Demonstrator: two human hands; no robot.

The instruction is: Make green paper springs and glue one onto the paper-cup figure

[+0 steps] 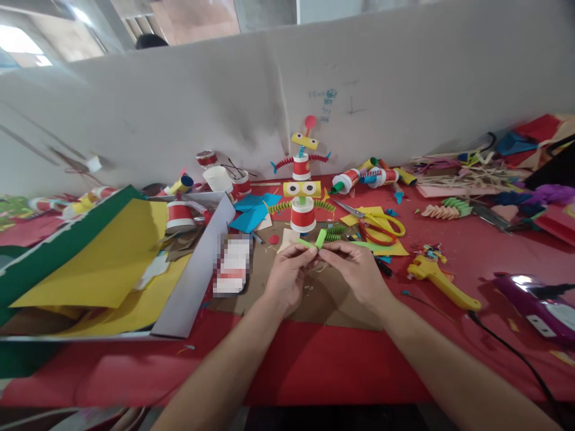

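Observation:
My left hand [291,270] and my right hand [353,268] meet over a brown cardboard sheet [330,305], fingertips pinching a bright green paper strip [321,238]. One part of the strip stands up between the hands and another sticks out to the left. Right behind it lies a dark green folded paper spring [335,232]. Just beyond my hands stands a red and white paper cup figure [303,215] with a yellow eye piece [302,189] and yellow-green spring arms. A similar cup figure [300,166] with red arms is farther back.
Left are a phone [232,265] and an open box [193,281] holding yellow paper. To the right lie scissors [381,230], a yellow glue gun [442,281] with a black cord, and a purple power strip [534,305]. More cup figures [366,176] lie toward the white wall [202,114].

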